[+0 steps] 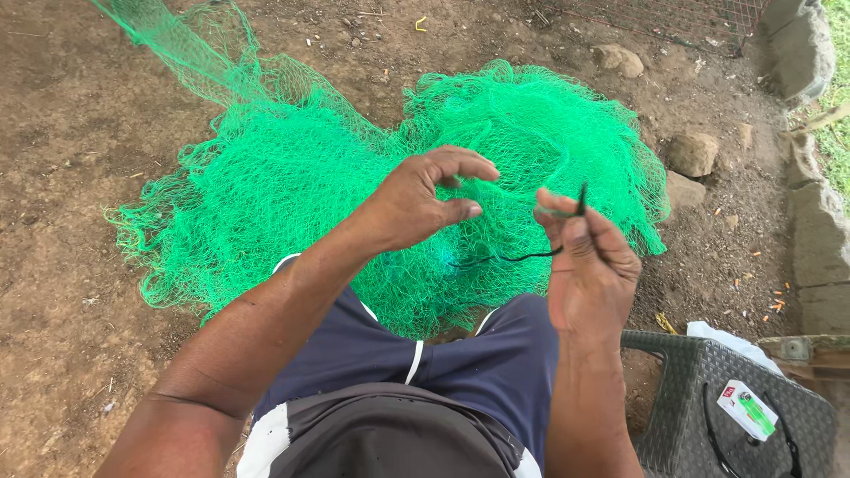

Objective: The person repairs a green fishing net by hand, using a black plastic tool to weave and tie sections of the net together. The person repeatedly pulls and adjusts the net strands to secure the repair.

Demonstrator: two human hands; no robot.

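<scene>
A big heap of bright green netting [292, 186] lies on the dirt in front of my knees. My left hand [425, 199] hovers over it with fingers curved, pinching a strand of the net between thumb and fingers. My right hand [589, 265] is closed on a thin black cord or needle [580, 202], whose tip sticks up above my fingers. A black thread [505, 259] trails from it back toward the net. I sit in dark blue shorts [416, 354] with white stripes.
A dark woven plastic stool [673, 416] stands at my right, with a small white box and a green lighter [748, 412] on it. Rocks [691, 155] lie beyond the net. A concrete kerb [819, 239] runs along the right edge.
</scene>
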